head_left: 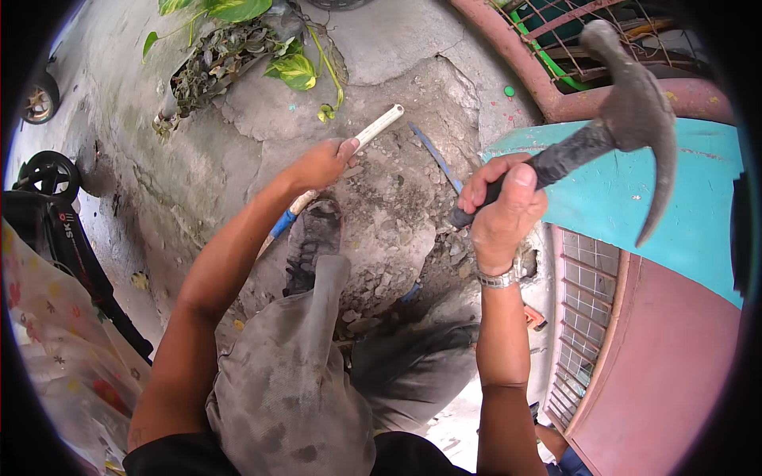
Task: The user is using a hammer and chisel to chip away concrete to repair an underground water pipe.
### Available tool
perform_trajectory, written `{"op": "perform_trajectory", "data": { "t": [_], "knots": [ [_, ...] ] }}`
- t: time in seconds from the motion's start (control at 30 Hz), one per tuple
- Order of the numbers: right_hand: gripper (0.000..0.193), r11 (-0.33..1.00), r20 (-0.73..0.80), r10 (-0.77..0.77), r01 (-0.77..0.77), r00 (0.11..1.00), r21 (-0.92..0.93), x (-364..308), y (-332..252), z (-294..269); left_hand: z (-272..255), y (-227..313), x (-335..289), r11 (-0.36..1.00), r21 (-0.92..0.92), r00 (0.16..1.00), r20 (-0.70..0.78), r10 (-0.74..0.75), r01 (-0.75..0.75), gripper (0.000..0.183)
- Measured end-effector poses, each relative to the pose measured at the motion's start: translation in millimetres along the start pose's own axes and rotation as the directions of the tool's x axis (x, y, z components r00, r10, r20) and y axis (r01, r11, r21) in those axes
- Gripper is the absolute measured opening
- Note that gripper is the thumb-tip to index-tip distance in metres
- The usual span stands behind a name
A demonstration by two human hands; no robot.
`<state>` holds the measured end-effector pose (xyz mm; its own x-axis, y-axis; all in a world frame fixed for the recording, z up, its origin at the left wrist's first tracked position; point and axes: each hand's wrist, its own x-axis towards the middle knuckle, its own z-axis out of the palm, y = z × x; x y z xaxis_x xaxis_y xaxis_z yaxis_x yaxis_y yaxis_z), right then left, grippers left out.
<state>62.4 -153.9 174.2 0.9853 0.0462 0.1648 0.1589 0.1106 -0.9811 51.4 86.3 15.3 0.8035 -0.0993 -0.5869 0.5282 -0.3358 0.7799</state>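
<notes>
My right hand [508, 202] is closed round the dark, wrapped handle of a claw hammer [635, 111], raised at the right with its curved claw pointing down. My left hand [321, 165] grips a long white handle [381, 127] with a hole in its rounded end. Below that hand the handle runs on past a blue band and beside my dark shoe [313, 246]; its far end is hidden. Broken concrete rubble [389, 262] lies between my feet and under the hammer. A thin blue bar [432, 155] slants into the rubble near my right hand.
A turquoise panel [635, 178] and a pink metal frame with a grille [587, 301] stand close on the right. Leafy plants [294, 71] grow at the top. A black scooter [59, 222] is at the left, beside a floral plastic sheet [63, 341]. An orange object [534, 318] lies near my right forearm.
</notes>
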Motion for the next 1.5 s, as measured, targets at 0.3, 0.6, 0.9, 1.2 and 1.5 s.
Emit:
{"op": "perform_trajectory", "data": {
  "t": [0.3, 0.6, 0.9, 1.2, 1.5],
  "knots": [
    [0.055, 0.686, 0.113, 0.652, -0.52, 0.75, -0.51, 9, 7, -4, 2, -21, 17, 0.948, 0.197, 0.962, -0.067, 0.266, -0.248, 0.058],
    [0.062, 0.469, 0.079, 0.661, -0.328, 0.746, -0.82, -10, 118, -35, 8, -50, 27, 0.906, 0.24, 0.929, -0.043, 0.368, -0.348, 0.057],
    [0.047, 0.927, 0.195, 0.291, -0.226, 0.937, -0.3, -32, 14, -32, 55, 12, -47, 0.748, 0.376, 0.787, 0.534, 0.308, -0.547, 0.059],
    [0.047, 0.87, 0.036, 0.492, -0.492, 0.87, 0.011, -76, 22, -45, -8, 15, 17, 0.983, -0.102, 0.987, 0.066, -0.147, 0.153, 0.061],
    [0.058, 0.975, -0.061, 0.192, -0.197, 0.98, -0.098, -30, 24, -19, 0, 28, 10, 0.871, 0.446, 0.962, -0.071, 0.264, -0.206, 0.062]
  ]
}}
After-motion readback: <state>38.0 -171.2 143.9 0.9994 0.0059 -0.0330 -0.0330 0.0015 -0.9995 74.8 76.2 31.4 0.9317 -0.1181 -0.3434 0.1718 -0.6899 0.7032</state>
